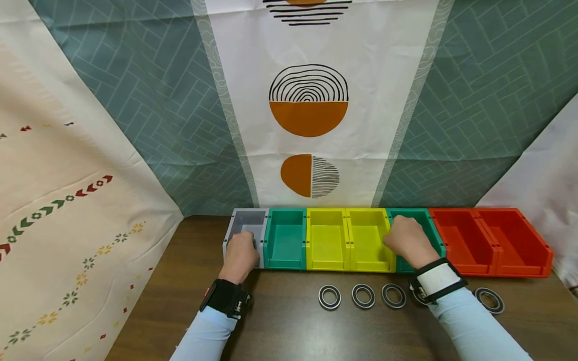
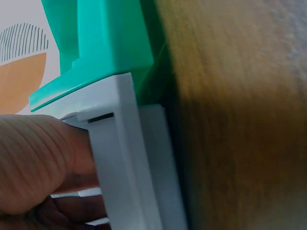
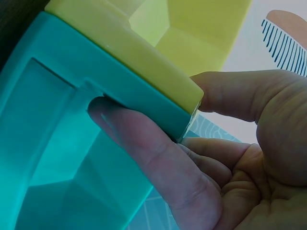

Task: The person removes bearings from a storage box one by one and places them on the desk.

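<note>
In the head view my left hand [image 1: 241,254] is at the front of the grey bin [image 1: 232,223], at the left end of the row. The left wrist view has its thumb and fingers passing behind the bin's front wall [image 2: 129,167]; their tips are hidden. My right hand [image 1: 408,240] pinches the adjoining walls of a yellow bin [image 1: 368,243] and the right teal bin [image 1: 433,235]. In the right wrist view its thumb touches the yellow wall [image 3: 144,62], while a finger [image 3: 148,148] reaches inside the teal bin [image 3: 62,163].
Between the hands stand another teal bin [image 1: 286,240] and another yellow bin [image 1: 326,240]. Two red bins [image 1: 519,240] end the row at right. Several ring bearings [image 1: 319,298] lie on the wooden table [image 1: 289,331], one partly under the right wrist. A patterned cloth [image 1: 307,145] hangs behind.
</note>
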`<state>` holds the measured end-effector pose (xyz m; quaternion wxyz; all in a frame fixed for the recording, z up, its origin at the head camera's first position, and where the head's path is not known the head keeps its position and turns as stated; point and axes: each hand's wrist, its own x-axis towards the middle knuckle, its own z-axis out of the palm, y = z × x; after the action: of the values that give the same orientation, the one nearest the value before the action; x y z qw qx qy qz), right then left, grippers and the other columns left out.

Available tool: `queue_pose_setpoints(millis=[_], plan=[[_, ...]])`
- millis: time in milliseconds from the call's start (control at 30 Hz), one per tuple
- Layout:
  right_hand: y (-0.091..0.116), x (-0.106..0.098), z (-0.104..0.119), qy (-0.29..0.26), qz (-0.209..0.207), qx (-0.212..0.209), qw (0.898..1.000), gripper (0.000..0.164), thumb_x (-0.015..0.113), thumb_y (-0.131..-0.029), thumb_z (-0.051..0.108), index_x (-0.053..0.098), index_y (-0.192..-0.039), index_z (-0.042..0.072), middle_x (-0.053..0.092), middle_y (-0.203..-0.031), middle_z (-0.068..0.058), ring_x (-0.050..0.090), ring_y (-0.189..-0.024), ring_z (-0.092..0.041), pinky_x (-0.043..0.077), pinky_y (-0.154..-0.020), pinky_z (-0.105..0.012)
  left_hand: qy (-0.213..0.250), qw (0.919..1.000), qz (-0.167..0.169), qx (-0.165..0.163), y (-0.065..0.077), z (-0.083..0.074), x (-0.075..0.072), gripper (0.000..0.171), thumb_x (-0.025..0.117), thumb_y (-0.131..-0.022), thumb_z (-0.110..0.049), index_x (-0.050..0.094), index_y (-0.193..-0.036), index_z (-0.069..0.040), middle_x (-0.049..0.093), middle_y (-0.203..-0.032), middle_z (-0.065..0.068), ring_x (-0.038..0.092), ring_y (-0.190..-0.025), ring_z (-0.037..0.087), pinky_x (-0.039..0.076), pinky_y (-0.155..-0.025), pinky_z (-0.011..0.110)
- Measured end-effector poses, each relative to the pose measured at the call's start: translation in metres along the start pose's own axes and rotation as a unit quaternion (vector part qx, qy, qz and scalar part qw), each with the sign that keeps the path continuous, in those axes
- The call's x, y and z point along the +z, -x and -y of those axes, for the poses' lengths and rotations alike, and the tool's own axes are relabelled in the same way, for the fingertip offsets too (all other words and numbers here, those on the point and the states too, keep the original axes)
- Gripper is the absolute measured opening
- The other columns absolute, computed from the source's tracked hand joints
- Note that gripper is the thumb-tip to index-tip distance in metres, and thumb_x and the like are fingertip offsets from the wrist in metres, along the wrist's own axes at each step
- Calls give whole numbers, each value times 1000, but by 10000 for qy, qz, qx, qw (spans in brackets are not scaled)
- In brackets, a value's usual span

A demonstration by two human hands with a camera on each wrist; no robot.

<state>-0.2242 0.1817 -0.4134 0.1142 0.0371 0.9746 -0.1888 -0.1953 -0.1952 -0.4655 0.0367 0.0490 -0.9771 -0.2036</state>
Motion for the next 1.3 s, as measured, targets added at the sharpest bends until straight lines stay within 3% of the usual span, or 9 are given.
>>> queue_pose_setpoints(millis=[367, 667, 1000, 1300], plan=[[1, 1, 1, -10, -32, -49, 10000, 14, 58, -80, 10, 54, -80, -4, 45, -62, -9, 51, -54, -22, 40, -47, -25, 40, 9998, 20, -187, 0, 5, 5, 6, 62, -81, -4, 64, -85, -1, 58, -68, 7, 51, -59, 18, 38, -47, 28], [0, 2, 0, 26, 46, 21, 10000, 21, 61, -82, 12, 54, -89, -6, 51, -68, -12, 53, -59, -23, 42, -49, -25, -164, 9997, -159, 1, 1, 4, 4, 5, 65, -77, -3, 62, -80, -2, 57, -66, 7, 52, -58, 18, 37, -47, 29], [1, 0, 3, 80, 24, -22, 10000, 20, 61, -82, 12, 54, -87, -6, 50, -67, -12, 52, -58, -23, 41, -49, -25, -184, 9990, -364, 193, 5, 6, 4, 16, 68, -81, -11, 62, -91, 0, 59, -71, 9, 54, -62, 17, 39, -49, 29], [1, -1, 1, 74, 0, -70, 9999, 18, 60, -81, 12, 54, -83, -5, 47, -63, -10, 52, -56, -23, 40, -48, -25, -96, 9931, -1097, 391, 15, -1, -5, 38, 63, -85, -14, 56, -117, 5, 57, -104, 27, 57, -94, 38, 50, -76, 48]])
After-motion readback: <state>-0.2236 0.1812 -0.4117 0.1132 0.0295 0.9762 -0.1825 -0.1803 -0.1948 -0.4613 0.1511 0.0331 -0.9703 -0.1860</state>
